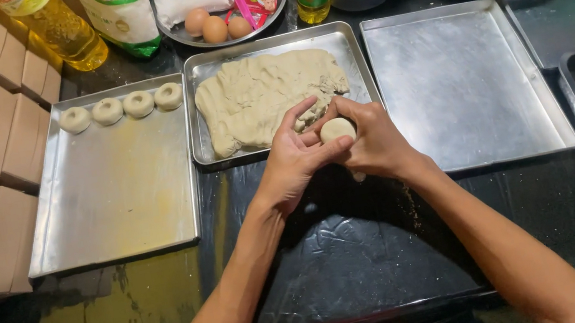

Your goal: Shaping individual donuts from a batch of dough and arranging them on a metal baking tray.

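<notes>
Both hands meet over the near edge of the middle tray. The left hand (294, 154) cups from the side with fingers spread, and the right hand (371, 141) curls around a small pale dough ball (337, 129), which sits pinched between the two, thumbs pressing at it. I'd judge the shaping step is in hand: the piece is being rounded, and the next move seems to call for a thumb pressed into its middle and then a place on the left tray (116, 206).

The ball looks smooth, matte and cream-coloured, a little flattened on top; its underside is hidden by the fingers, so I can't tell if it is dimpled yet.

At twelve o'clock from the hands lies the dough slab (261, 96), rough and torn along its right edge, in the middle tray (269, 49). At ten o'clock, four formed dough rings (122, 107) line the left tray's far edge. At three o'clock an empty tray (462, 85) rests on the dark surface (349, 252).
</notes>
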